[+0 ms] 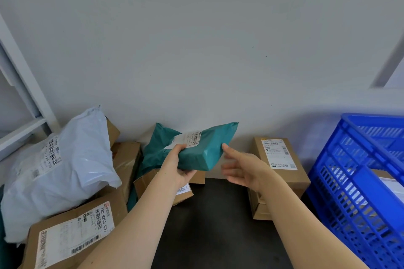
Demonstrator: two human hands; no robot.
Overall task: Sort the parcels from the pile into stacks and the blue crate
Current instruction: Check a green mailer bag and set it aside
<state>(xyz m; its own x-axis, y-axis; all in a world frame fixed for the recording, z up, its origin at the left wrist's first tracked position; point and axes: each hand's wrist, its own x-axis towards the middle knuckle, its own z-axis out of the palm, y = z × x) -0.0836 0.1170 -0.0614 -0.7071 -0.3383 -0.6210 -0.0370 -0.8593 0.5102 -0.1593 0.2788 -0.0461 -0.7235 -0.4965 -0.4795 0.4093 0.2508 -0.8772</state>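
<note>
Teal parcel (204, 152) held mid-frame, between the pile (65, 159) and the blue crate (349, 181).
The left hand (178, 167) grips the parcel's lower left end, and its long axis rises rightward. The right hand (242, 170), fingers spread and empty, reaches just beside the parcel's right end, the crate well apart at the frame's right.

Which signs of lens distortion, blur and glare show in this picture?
Head view: wide-angle bending slants the shelf frame at left; the right hand is slightly motion-blurred; soft sheen lies on the white bag; the teal parcel has unreadable label print.
</note>
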